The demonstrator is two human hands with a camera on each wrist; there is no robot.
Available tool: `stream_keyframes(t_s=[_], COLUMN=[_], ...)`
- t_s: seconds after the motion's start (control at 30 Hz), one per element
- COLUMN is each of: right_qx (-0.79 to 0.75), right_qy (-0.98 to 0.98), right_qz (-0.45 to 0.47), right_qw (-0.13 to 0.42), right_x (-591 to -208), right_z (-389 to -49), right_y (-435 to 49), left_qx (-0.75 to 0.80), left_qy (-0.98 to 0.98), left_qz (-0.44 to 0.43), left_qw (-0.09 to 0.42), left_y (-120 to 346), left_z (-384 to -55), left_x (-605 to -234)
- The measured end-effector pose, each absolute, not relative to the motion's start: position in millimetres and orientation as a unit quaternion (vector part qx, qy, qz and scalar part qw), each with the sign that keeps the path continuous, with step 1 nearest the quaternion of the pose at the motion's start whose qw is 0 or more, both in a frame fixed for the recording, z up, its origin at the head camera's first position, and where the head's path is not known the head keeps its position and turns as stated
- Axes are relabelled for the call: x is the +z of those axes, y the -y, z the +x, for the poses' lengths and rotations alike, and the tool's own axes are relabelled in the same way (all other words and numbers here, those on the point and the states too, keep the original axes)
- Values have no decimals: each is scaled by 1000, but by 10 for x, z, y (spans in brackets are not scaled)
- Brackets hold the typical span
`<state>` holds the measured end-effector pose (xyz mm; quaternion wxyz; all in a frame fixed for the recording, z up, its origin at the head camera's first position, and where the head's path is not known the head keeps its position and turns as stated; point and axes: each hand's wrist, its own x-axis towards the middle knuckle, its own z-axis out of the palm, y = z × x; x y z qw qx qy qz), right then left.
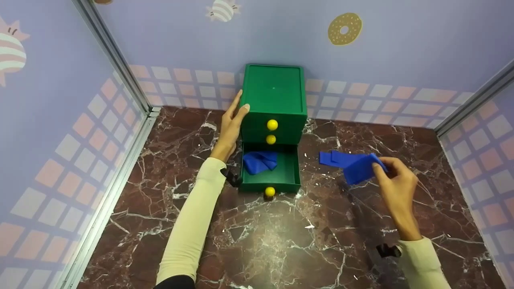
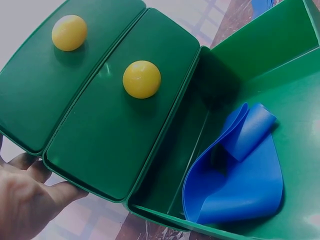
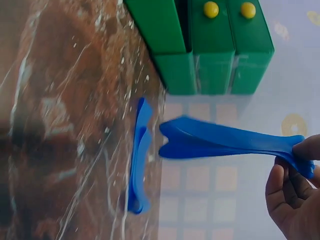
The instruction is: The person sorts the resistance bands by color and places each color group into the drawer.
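A green chest of drawers [image 1: 274,90] with yellow ball knobs stands against the back wall. My left hand [image 1: 229,130] rests along its left side, fingers extended and thumb near the top front corner. The bottom drawer [image 1: 287,172] is pulled out, the two above it closed. Inside it, a loosely folded blue rubbery strip [image 2: 240,185] lies toward the left. Off to the right, my right hand [image 1: 397,186] pinches a doubled-over blue strip [image 3: 225,140] between thumb and fingers, raised above the table. Another folded blue strip [image 3: 138,165] lies on the table beyond it.
Brown marble-patterned tabletop [image 1: 257,249] spreads around the chest, with small white flecks scattered on it. Printed lilac panels [image 1: 180,40] enclose the back and both sides, joined by metal corner rails [image 1: 116,56].
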<state>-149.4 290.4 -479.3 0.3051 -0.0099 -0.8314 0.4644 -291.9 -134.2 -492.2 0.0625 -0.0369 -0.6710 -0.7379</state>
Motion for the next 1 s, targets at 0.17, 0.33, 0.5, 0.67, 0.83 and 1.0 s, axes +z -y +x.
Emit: stream_keyframes(t_s=[0.17, 0.33, 0.5, 0.67, 0.83, 1.0], right_qx=[481, 479, 481, 491, 505, 515], right_qy=[821, 822, 820, 814, 807, 803], right_qz=[27, 57, 81, 96, 118, 145], right_qw=[306, 302, 299, 294, 281, 263], right_x=[-4576, -4490, -4470, -4602, -4616, -4619], right_z=[-1454, -1475, -1553, -1730, -1830, -1883], right_y=[-2593, -2361, -2172, -2057, -1900, -1698], left_qx=[-740, -743, -741, -735, -733, -732], left_qy=[670, 667, 668, 672, 675, 676], left_qz=[-32, -28, -36, -41, -39, -41], left_qw=[59, 55, 67, 74, 77, 74], left_y=[1335, 1332, 1326, 1328, 1331, 1344], left_z=[-2885, -2871, -2888, -2911, -2921, -2916], left_x=[-4872, -4834, -4870, -4909, -4914, -4928])
